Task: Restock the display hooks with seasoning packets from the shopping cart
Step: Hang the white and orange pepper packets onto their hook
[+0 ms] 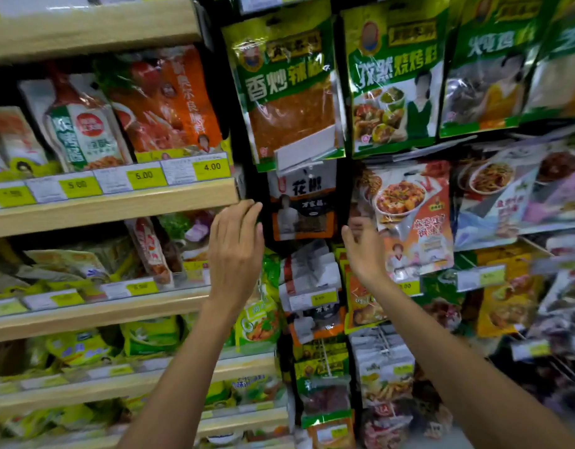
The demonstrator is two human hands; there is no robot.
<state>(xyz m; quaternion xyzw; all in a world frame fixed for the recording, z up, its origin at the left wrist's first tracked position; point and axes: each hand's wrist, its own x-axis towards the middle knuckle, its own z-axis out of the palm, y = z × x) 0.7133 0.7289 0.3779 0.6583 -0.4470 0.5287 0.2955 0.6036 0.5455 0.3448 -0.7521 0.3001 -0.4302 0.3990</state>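
Between your two raised hands, the dark pepper packet [304,202] hangs on its display hook, just under a white tag [307,150] and the big green packet [289,92] above. Your left hand [236,251] hovers just beside the packet's left edge, its grip spread, fingers straight and holding nothing. Your right hand [364,251] sits at the other side, fingers curled against the edge of the orange tofu-picture packet [412,222]; whether that grip pinches anything cannot be told. This looks like the hanging step at the hook itself, seating or squaring a packet, rather than a fetch from the shopping cart, which is out of view. Next you would need to find the hole at a packet's top and line it up with the hook's tip, which the white tag partly hides. Watch the wooden shelf end [234,192] close by your left fingertips, and the crowded lower packets [312,280], which your wrists could brush and set swinging.
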